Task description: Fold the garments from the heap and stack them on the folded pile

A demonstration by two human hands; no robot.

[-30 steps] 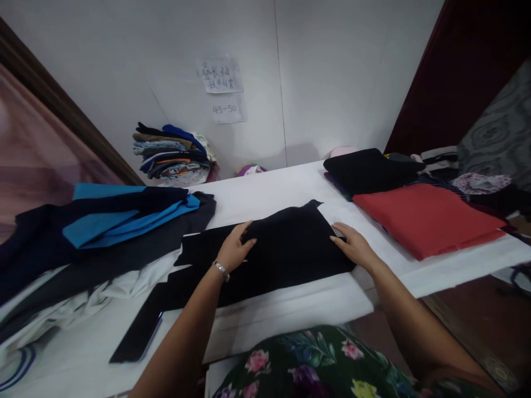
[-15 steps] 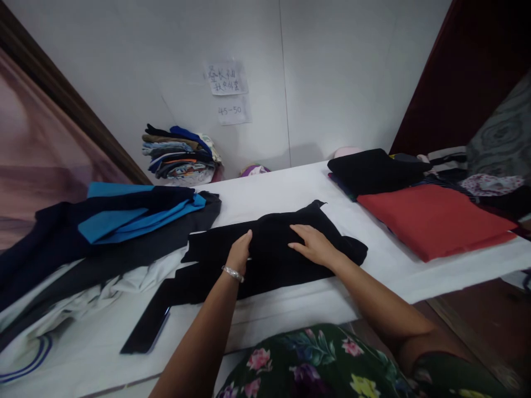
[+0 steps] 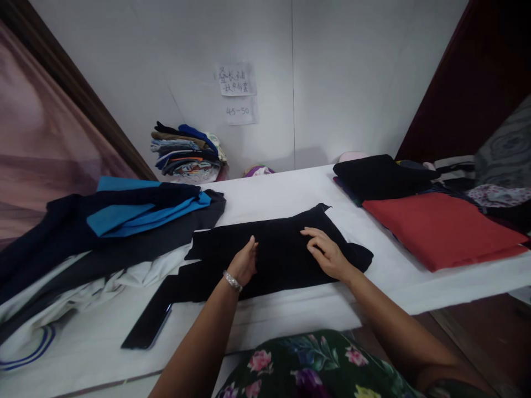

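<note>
A black garment point(image 3: 277, 249) lies folded and fairly flat across the middle of the white-covered table, with two strips reaching left and a crumpled bulge at its right end. My left hand point(image 3: 244, 262) is held edge-on over its left-centre part, thumb up, the fingers stretched out and partly hidden behind the hand. Over the right part of the cloth is my right hand point(image 3: 327, 253), its fingers loosely bent and apart. Neither hand visibly holds the fabric. A dark smartphone point(image 3: 150, 318) lies by the garment's lower left strip, partly covered by it.
At left, a navy-and-blue garment point(image 3: 124, 213) lies over dark grey and white clothes. A stack of folded clothes point(image 3: 188, 155) stands against the wall. To the right are a folded red garment point(image 3: 443, 229) and a folded black one point(image 3: 384, 176). Handwritten paper signs point(image 3: 236, 79) hang on the wall.
My right hand has shifted slightly right and its fingers have bent from nearly straight. The garment's upper surface looks smoother. The whole view has turned a little to the left.
</note>
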